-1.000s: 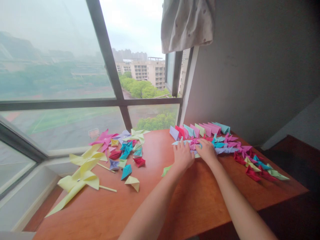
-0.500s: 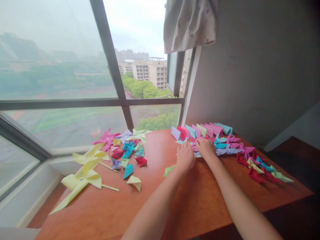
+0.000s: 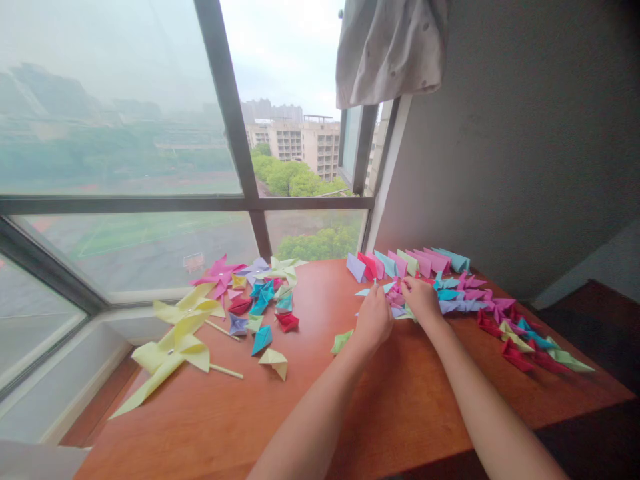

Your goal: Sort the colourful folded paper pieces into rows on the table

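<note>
My left hand (image 3: pixel 376 317) is closed over the table among folded paper pieces, its fingertips near a light blue piece; what it grips is too small to make out. Close to its right, my right hand (image 3: pixel 421 300) is pinched beside pink folded paper (image 3: pixel 395 293); its fingertips hide what they hold. Purple paper (image 3: pixel 399 311) lies between the hands. Behind them stands a row of folded papers, with a lavender one (image 3: pixel 356 267) at its left end. A green folded piece (image 3: pixel 341 342) rests left of my left wrist.
Yellow pinwheels (image 3: pixel 170 353) lie at the left of the wooden table (image 3: pixel 200 427), beside small folded pieces such as a cream one (image 3: pixel 275 362). Blue, purple and red pieces (image 3: pixel 517 355) spread to the right. A window frame (image 3: pixel 257 203) and wall stand behind.
The view has shifted slightly, moving the table's contents to the right in the picture. My hands have drawn a little apart, showing more of the paper between them.
</note>
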Available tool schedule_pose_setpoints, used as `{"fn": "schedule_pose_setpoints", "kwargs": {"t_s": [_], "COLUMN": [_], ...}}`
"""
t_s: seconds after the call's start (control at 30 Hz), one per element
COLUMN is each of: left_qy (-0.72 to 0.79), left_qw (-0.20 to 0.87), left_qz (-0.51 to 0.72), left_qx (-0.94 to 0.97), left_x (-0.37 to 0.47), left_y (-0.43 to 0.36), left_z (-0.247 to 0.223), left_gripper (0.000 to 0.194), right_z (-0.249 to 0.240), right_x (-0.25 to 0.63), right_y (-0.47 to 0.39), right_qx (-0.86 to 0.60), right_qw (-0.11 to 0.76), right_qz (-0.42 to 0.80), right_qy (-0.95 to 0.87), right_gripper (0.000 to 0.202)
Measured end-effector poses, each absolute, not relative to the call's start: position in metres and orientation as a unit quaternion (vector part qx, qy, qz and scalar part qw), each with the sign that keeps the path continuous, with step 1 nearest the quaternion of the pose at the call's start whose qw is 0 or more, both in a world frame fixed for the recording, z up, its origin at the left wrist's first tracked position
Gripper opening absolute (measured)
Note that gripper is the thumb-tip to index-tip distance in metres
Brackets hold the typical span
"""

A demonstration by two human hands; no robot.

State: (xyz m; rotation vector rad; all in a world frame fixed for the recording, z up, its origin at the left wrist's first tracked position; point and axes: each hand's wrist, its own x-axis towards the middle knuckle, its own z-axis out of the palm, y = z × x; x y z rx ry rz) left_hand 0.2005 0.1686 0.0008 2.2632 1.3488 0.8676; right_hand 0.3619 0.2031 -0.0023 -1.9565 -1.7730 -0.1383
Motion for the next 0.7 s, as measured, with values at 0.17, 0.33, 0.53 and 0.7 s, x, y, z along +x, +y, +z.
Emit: {"fn": "schedule_pose_setpoints", "kwargs": {"t_s": [0.17, 0.33, 0.53, 0.7], "left_qy": [0.48, 0.499, 0.558, 0.609], "left_qw": [0.194, 0.191, 0.156, 0.061], "left_qz": [0.335, 0.365, 0.41, 0.458], "left_qx": [0.787, 0.763, 0.704, 0.645], "left_x": [0.191, 0.165, 0.092, 0.0], "left_y": [0.165, 0.158, 0.137, 0.111], "left_z": [0.01, 0.025, 0.05, 0.067], "left_gripper": [0.034, 0.032, 0.039, 0.041], "right_z": [0.002, 0.014, 0.045, 0.079], "right_x": [0.353, 0.33, 0.256, 0.149], "right_y": [0.2, 0.196, 0.193, 0.197], "right_qx": [-0.709, -0.694, -0.63, -0.525], "right_qw": [0.313, 0.374, 0.429, 0.469], "right_qz": [-0.024, 0.008, 0.064, 0.143], "right_qy": [-0.631, -0.615, -0.645, -0.695], "right_gripper": [0.027, 0.026, 0.025, 0.019]}}
